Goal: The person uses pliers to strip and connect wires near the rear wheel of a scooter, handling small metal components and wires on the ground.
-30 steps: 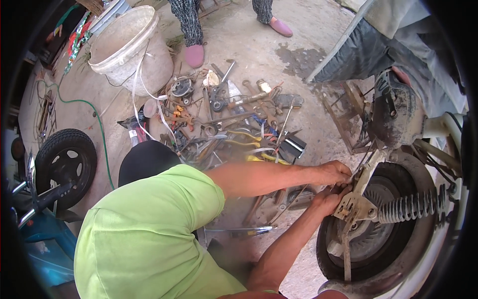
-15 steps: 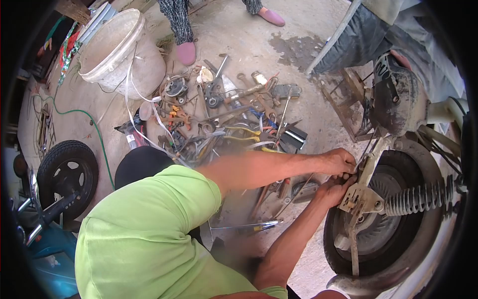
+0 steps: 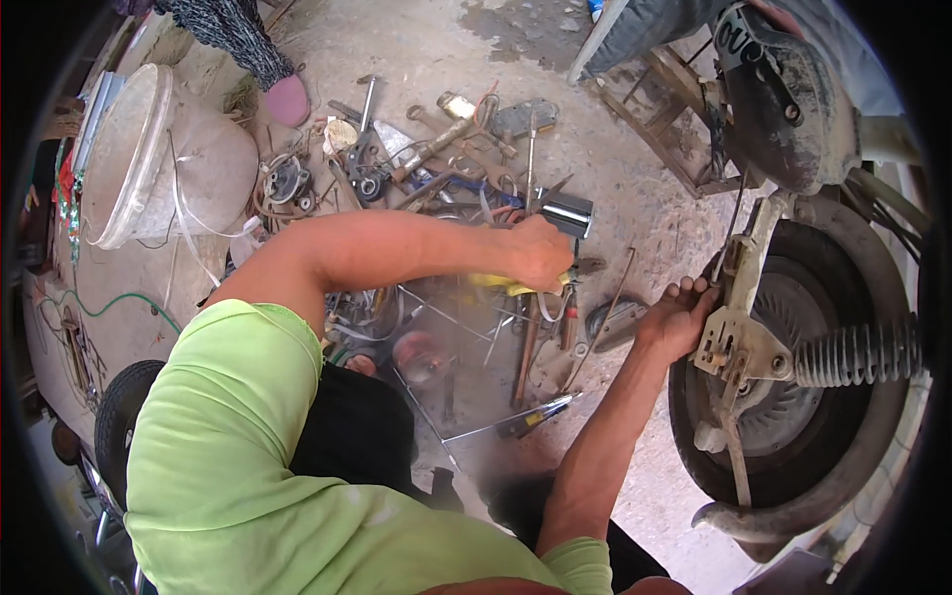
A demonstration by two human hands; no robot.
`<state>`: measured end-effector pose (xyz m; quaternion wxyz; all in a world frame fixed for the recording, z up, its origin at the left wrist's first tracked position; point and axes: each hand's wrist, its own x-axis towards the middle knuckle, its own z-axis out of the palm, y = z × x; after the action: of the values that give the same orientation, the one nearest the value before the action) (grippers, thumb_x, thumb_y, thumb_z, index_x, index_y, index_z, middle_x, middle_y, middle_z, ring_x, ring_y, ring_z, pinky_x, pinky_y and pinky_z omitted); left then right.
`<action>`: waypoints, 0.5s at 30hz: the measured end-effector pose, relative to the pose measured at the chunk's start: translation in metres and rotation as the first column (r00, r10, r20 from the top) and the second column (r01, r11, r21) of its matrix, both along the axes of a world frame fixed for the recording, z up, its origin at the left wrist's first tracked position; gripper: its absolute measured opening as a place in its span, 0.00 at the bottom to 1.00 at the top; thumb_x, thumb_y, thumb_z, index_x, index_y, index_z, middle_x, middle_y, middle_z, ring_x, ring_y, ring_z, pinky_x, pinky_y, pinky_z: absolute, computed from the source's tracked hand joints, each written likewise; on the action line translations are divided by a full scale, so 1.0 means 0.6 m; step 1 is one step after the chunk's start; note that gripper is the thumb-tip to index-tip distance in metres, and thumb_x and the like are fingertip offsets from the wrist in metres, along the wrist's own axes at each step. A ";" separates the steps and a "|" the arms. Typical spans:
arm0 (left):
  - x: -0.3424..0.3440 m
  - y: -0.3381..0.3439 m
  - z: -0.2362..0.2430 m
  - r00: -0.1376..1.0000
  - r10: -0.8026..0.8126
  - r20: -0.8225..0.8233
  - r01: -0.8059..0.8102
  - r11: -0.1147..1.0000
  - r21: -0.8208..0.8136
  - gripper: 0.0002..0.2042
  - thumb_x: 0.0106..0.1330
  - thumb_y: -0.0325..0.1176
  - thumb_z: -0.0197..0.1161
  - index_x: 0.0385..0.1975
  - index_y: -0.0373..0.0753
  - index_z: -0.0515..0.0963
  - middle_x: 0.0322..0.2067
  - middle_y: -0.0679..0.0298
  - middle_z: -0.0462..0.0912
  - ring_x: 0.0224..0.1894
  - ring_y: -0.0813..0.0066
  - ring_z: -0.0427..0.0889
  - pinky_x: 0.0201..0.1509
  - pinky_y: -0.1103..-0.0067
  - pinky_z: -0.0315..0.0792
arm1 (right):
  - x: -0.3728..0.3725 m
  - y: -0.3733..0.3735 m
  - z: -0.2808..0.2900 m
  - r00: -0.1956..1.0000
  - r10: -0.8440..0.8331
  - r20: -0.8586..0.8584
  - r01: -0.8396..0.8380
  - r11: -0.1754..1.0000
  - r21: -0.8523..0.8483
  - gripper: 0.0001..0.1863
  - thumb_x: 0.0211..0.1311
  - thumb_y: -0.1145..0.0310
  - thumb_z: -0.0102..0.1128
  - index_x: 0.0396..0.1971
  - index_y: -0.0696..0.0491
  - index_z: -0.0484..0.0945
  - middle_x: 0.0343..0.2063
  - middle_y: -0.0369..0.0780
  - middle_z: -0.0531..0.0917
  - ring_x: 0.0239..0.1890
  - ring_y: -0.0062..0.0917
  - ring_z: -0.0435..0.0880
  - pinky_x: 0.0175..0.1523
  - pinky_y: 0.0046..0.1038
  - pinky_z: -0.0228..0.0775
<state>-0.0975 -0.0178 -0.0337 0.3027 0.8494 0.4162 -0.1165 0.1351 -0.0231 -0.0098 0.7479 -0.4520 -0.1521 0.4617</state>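
Note:
My left hand [image 3: 538, 255], fingers curled, is closed on yellow-handled pliers [image 3: 496, 281] among the tools on the ground; their dark jaws show just beyond the fingers. At the wheel, my right hand [image 3: 676, 315] has its fingers bent around the lower end of a thin dark cable [image 3: 730, 233], against a pale metal arm [image 3: 751, 260]; its thumb is hidden. A slotted bracket [image 3: 732, 345] is bolted below that arm. Behind it stands the dusty wheel [image 3: 788, 397] with its black tyre. A coil spring shock absorber [image 3: 858, 355] runs off to the right.
Wrenches, rods and a silver-black box [image 3: 568, 214] lie scattered on the concrete. A big whitish bucket [image 3: 203, 159] tips at the upper left, near another person's pink shoe [image 3: 288, 101]. A rusty metal frame [image 3: 659, 124] stands behind the wheel. A loose tyre [image 3: 117, 412] sits far left.
My left hand has left the wheel and moved left to the tools, onto the yellow-handled pliers. My right hand stays at the metal arm. The whole view has shifted.

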 end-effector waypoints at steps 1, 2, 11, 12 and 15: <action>0.007 -0.011 -0.027 1.000 -0.007 0.025 0.007 1.000 -0.010 0.22 0.59 0.51 0.66 0.36 0.35 0.86 0.38 0.52 0.85 0.43 0.50 0.85 0.46 0.56 0.75 | -0.004 -0.001 0.005 1.000 0.009 0.011 -0.009 1.000 -0.013 0.06 0.74 0.64 0.57 0.42 0.49 0.74 0.29 0.32 0.79 0.32 0.18 0.75 0.34 0.23 0.63; 0.011 -0.019 -0.033 0.996 -0.080 -0.028 0.083 0.991 0.107 0.21 0.58 0.51 0.67 0.35 0.35 0.86 0.38 0.54 0.85 0.45 0.52 0.83 0.48 0.57 0.73 | -0.008 -0.001 0.009 1.000 -0.025 0.005 0.025 0.998 -0.063 0.06 0.74 0.64 0.56 0.41 0.49 0.74 0.29 0.31 0.78 0.31 0.19 0.75 0.34 0.23 0.64; 0.023 0.011 -0.043 0.990 0.136 0.023 -0.129 0.971 -0.201 0.17 0.55 0.42 0.65 0.36 0.34 0.85 0.35 0.50 0.86 0.41 0.56 0.86 0.46 0.63 0.75 | 0.011 -0.019 -0.005 0.999 0.022 -0.048 -0.024 0.999 -0.033 0.06 0.75 0.67 0.52 0.45 0.52 0.74 0.31 0.34 0.77 0.32 0.20 0.72 0.37 0.22 0.64; 0.016 0.030 -0.032 0.992 0.126 0.025 -0.118 0.972 -0.205 0.17 0.55 0.42 0.65 0.36 0.34 0.85 0.35 0.50 0.86 0.41 0.56 0.86 0.46 0.63 0.75 | 0.013 -0.020 -0.009 0.999 0.011 -0.046 -0.013 0.999 -0.037 0.06 0.75 0.67 0.52 0.45 0.52 0.74 0.31 0.34 0.77 0.32 0.20 0.72 0.37 0.22 0.64; -0.008 0.067 -0.002 0.887 0.378 0.264 -0.198 0.830 -0.521 0.19 0.56 0.44 0.63 0.35 0.31 0.83 0.27 0.49 0.84 0.35 0.56 0.85 0.41 0.66 0.75 | 0.012 -0.033 -0.021 0.998 0.051 -0.043 -0.052 0.998 -0.027 0.06 0.73 0.70 0.52 0.44 0.53 0.75 0.32 0.34 0.77 0.32 0.21 0.73 0.37 0.24 0.66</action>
<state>-0.1023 0.0222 -0.0351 0.5881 0.6801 0.4375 -0.0122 0.1425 -0.0430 -0.0223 0.7324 -0.4486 -0.1413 0.4924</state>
